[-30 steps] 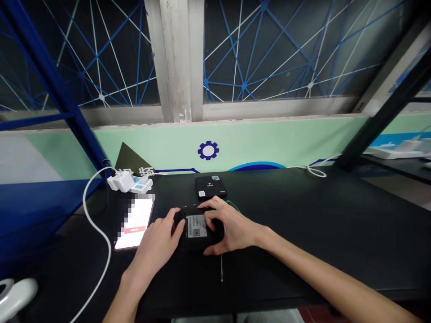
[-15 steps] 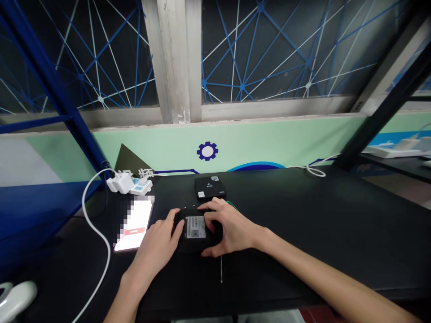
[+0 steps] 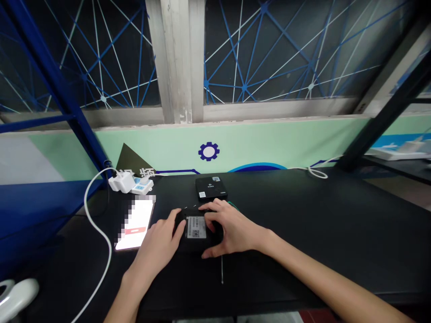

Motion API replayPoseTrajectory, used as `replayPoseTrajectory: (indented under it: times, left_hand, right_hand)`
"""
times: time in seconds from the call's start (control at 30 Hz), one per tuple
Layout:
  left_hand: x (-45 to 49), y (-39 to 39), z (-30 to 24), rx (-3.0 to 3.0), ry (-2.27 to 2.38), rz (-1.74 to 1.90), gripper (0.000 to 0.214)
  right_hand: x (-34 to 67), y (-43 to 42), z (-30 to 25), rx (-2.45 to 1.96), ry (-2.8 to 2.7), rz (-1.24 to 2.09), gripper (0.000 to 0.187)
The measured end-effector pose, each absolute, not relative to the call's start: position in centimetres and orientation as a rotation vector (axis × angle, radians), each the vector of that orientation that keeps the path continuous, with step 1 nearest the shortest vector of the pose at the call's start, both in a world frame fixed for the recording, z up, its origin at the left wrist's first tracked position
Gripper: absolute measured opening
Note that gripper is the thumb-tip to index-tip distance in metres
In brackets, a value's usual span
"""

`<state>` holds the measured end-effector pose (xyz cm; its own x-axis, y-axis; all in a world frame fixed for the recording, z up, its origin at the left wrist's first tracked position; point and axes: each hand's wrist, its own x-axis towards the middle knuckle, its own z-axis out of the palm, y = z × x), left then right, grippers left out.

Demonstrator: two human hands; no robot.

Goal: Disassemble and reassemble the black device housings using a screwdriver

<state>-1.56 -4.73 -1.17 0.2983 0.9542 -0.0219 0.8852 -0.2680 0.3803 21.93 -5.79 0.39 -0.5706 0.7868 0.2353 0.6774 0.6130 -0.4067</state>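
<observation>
A black set-top box [image 3: 196, 243] with a white printed label lies on the dark desk, label side up. My left hand [image 3: 163, 237] grips its left edge, thumb on top and fingers at the far left corner. Around its right side curls my right hand [image 3: 232, 226], with fingers at the far edge and thumb at the near edge. A thin metal rod [image 3: 222, 270], like a screwdriver shaft, sticks out below my right hand. Just behind the box lies a flat black square casing [image 3: 211, 187] with a logo and stickers. Two tiny metal bits, perhaps screws [image 3: 194, 206], rest between them.
A lit phone or tablet [image 3: 137, 224] lies left of my left hand. Behind it sits a white power strip [image 3: 143, 185] with a plugged-in adapter. A white cable [image 3: 107, 242] curves down the left side. A white rounded object [image 3: 20, 296] stands at lower left.
The whole view has shifted slightly to the right. Both hands keep the same hold on the set-top box, with no clear movement.
</observation>
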Motion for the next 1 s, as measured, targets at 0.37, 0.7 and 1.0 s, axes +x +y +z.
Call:
replayPoseTrajectory:
  times: [0.37, 0.7, 1.0]
  left_hand:
    - [-1.6, -4.6, -1.4, 2.305, 1.687, 0.233, 0.050]
    - [-1.2, -5.3, -0.7, 2.441, 1.689, 0.121, 0.057]
    - [0.7, -6.1, 0.3, 2.575, 1.835, -0.121, 0.051]
  right_hand:
    - [22.7, -5.5, 0.6, -1.064, -2.453, 0.409, 0.050]
    - [22.7, -5.4, 0.9, -1.095, -2.436, 0.469, 0.049]
    - [22.7, -5.2, 0.6, -1.123, -2.456, 0.478, 0.050]
